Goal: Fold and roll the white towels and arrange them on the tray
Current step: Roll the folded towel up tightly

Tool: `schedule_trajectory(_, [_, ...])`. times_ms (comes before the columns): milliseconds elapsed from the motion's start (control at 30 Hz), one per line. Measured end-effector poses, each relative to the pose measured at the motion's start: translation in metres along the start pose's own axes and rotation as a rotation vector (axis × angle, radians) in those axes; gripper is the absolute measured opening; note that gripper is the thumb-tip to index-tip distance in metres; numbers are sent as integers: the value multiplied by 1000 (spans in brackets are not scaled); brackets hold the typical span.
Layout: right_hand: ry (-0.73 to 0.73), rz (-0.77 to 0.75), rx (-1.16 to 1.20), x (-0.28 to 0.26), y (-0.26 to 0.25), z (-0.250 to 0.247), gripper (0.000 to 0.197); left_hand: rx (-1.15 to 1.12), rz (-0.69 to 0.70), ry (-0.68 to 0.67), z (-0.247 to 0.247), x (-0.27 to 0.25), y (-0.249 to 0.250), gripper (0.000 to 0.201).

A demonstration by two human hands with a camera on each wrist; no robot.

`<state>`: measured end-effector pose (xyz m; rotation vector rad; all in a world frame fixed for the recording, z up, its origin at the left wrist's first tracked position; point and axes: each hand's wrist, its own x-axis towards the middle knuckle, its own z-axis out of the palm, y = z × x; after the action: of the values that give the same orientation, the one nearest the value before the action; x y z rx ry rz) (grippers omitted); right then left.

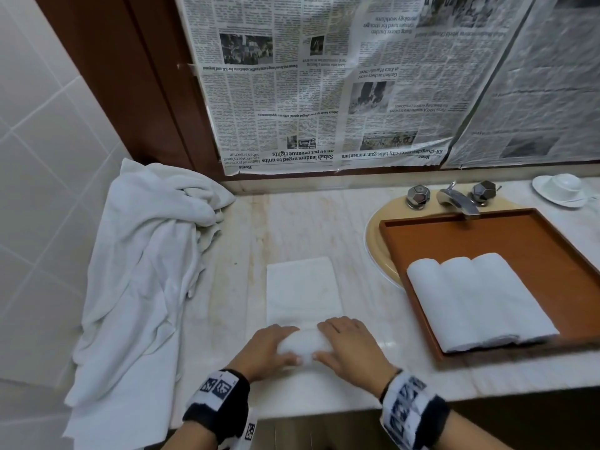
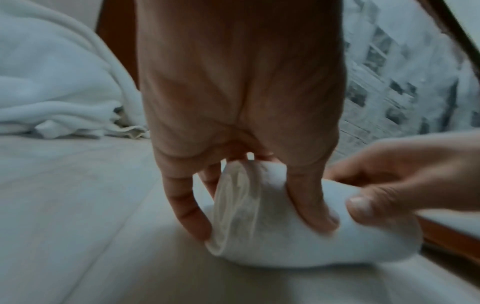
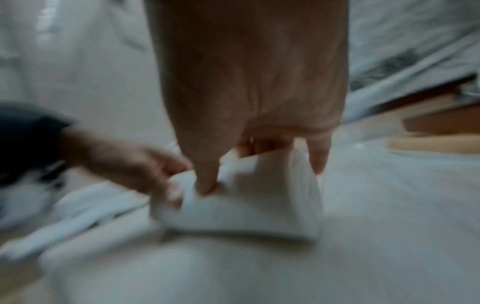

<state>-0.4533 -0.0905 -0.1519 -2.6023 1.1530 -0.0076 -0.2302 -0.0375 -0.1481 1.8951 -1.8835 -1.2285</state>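
Note:
A folded white towel (image 1: 303,287) lies on the marble counter, its near end wound into a roll (image 1: 302,345). My left hand (image 1: 269,349) grips the roll's left end (image 2: 233,205), fingers and thumb curled round it. At the right end (image 3: 259,205) my right hand (image 1: 344,345) grips it the same way. A brown wooden tray (image 1: 480,235) sits over the sink at right, with three rolled white towels (image 1: 480,300) side by side in its near left part. The right wrist view is blurred.
A heap of loose white towels (image 1: 143,271) drapes over the counter's left end. Faucet and two knobs (image 1: 454,198) stand behind the tray, a white cup on a saucer (image 1: 563,190) at far right. Newspaper (image 1: 324,82) covers the wall behind.

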Motion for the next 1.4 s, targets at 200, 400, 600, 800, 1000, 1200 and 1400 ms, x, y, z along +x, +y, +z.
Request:
schedule_trajectory(200, [54, -29, -159, -2, -13, 20, 76, 80, -30, -12, 2, 2, 6, 68])
schedule_trajectory(400, [-395, 37, 254, 28, 1, -19, 65, 341, 51, 320, 35, -19, 7, 68])
schedule_trajectory(600, [-52, 82, 227, 6, -6, -10, 62, 97, 7, 156, 11, -2, 7, 62])
schedule_trajectory(800, [122, 99, -118, -3, -21, 22, 77, -20, -66, 26, -14, 12, 11, 60])
schedule_trajectory(1000, [-255, 86, 147, 23, -3, -11, 59, 154, 31, 218, 21, -11, 3, 71])
schedule_trajectory(1200, [-410, 133, 364, 11, 7, -21, 61, -94, -36, 159, 19, -14, -7, 70])
schedule_trajectory(1400, [-32, 100, -105, -23, -22, 14, 78, -88, -58, 3, -1, -7, 5, 49])
